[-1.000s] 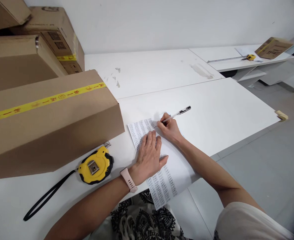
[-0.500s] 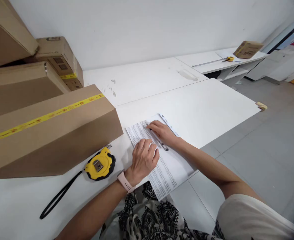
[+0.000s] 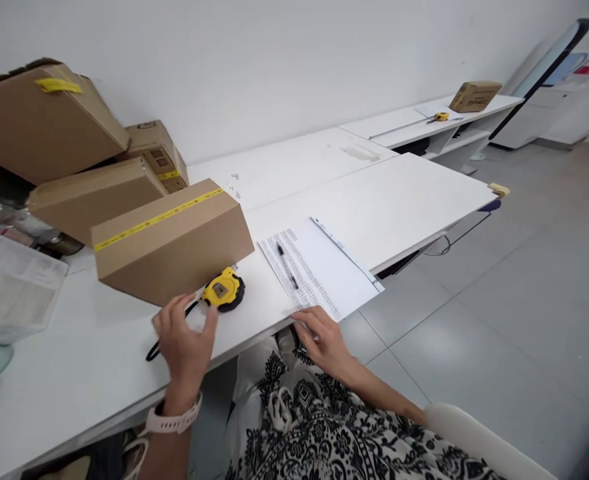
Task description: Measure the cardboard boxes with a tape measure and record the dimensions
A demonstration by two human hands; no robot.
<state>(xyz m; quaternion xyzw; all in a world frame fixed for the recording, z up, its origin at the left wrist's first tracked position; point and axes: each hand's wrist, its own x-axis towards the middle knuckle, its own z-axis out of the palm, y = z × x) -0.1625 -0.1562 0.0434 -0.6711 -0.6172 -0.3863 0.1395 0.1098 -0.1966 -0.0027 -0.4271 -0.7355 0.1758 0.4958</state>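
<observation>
My left hand (image 3: 185,340), its fingers spread and a pale pink watch strap on the wrist, is over the black wrist cord beside a yellow and black tape measure (image 3: 223,291). The thumb comes close to the tape measure's case; whether it touches, I cannot tell. My right hand (image 3: 323,340) rests at the table's front edge by the near corner of a printed sheet (image 3: 334,267), fingers stretched out and thumb apart. On that sheet lies a black and clear pen (image 3: 287,265), touched by neither hand.
A taped cardboard box (image 3: 174,240) stands behind the tape measure, with more cardboard boxes (image 3: 54,127) stacked at the back left. A plastic-wrapped packet (image 3: 14,287) lies at the far left. Another tape measure (image 3: 441,117) and a small box (image 3: 474,97) sit on the far table (image 3: 394,127).
My right hand has let go of the pen, which now lies on the sheet, and has drawn back to the table edge. My left hand has moved left from the sheet to the tape measure.
</observation>
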